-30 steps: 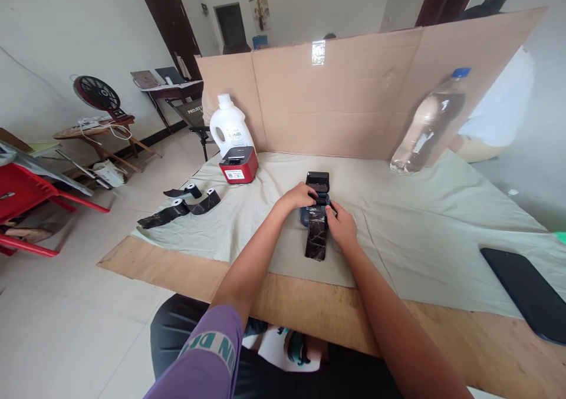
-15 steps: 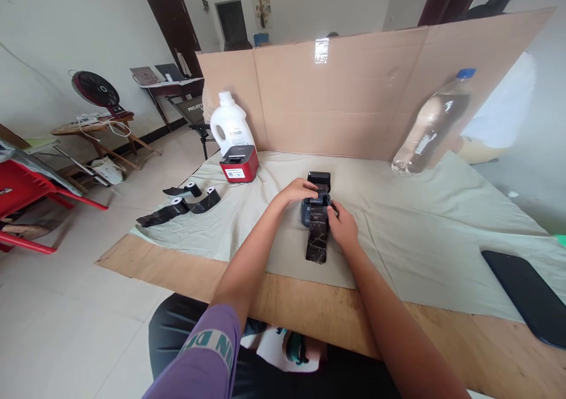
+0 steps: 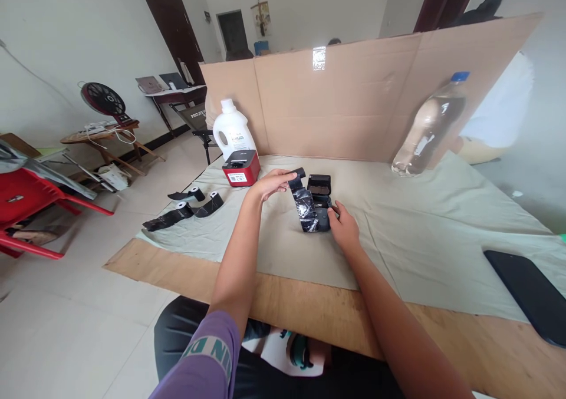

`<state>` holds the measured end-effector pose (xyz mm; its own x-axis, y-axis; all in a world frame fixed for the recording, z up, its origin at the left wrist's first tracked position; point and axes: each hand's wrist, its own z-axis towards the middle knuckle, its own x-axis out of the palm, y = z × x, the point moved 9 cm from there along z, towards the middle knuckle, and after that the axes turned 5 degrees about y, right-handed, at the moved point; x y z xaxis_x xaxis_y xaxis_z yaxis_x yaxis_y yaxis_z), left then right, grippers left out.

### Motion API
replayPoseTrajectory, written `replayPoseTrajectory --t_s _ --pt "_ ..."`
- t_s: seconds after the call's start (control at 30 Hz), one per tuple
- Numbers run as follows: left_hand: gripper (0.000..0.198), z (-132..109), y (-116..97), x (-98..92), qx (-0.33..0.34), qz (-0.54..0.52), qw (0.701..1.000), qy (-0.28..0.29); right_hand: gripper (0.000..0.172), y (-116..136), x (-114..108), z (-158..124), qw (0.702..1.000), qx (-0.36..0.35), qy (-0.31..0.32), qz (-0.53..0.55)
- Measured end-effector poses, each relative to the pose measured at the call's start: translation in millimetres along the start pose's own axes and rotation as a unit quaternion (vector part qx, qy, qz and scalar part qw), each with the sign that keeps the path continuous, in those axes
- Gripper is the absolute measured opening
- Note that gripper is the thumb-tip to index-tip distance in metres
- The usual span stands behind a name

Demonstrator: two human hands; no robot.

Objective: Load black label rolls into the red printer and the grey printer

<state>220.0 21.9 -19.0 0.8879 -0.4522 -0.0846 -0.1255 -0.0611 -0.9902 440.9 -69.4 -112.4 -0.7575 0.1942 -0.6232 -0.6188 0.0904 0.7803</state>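
Note:
A small black printer (image 3: 322, 201) with its lid open sits on the pale cloth (image 3: 398, 228) in the middle of the table. My left hand (image 3: 272, 182) is raised just left of it and holds a dark paper roll (image 3: 299, 177) whose marbled black strip (image 3: 306, 209) hangs down in front of the printer. My right hand (image 3: 343, 228) rests against the printer's right front side, fingers curled on its body.
A red printer (image 3: 240, 169) and a white jug (image 3: 231, 131) stand at the back left. Three more dark rolls (image 3: 188, 205) lie near the left edge. A clear bottle (image 3: 428, 127) leans on the cardboard wall (image 3: 354, 92). A black phone (image 3: 530, 293) lies far right.
My left hand has lifted the roll out of the printer and up to the left, dragging the strip with it. The right hand stayed on the printer.

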Motion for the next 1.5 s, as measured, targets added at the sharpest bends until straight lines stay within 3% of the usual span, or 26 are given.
replayPoseTrajectory --t_s 0.37,0.57,0.93,1.3,1.4,1.5 --pt "0.034 -7 -11 -13.7 0.022 -0.091 0.995 -0.029 0.057 -1 -1 1 1.0 -0.006 -0.008 0.008" --pt "0.04 -19 -20 -11.4 0.021 0.026 0.999 0.005 0.058 -3 1 3 1.0 -0.005 -0.003 0.006" --pt "0.035 -27 -30 -9.3 0.045 -0.062 0.996 0.035 0.058 -1 0 2 1.0 -0.007 -0.003 0.002" --pt "0.041 -29 -31 -38.3 0.066 0.034 0.995 -0.061 0.057 0 -1 1 1.0 -0.015 -0.009 0.006" --pt "0.043 -34 -26 -49.3 0.066 0.086 0.986 -0.124 0.055 1 -2 1 1.0 -0.017 -0.014 -0.002" --pt "0.042 -52 -8 -63.3 0.094 0.159 0.956 -0.226 0.054 1 -2 2 1.0 -0.014 -0.014 -0.007"
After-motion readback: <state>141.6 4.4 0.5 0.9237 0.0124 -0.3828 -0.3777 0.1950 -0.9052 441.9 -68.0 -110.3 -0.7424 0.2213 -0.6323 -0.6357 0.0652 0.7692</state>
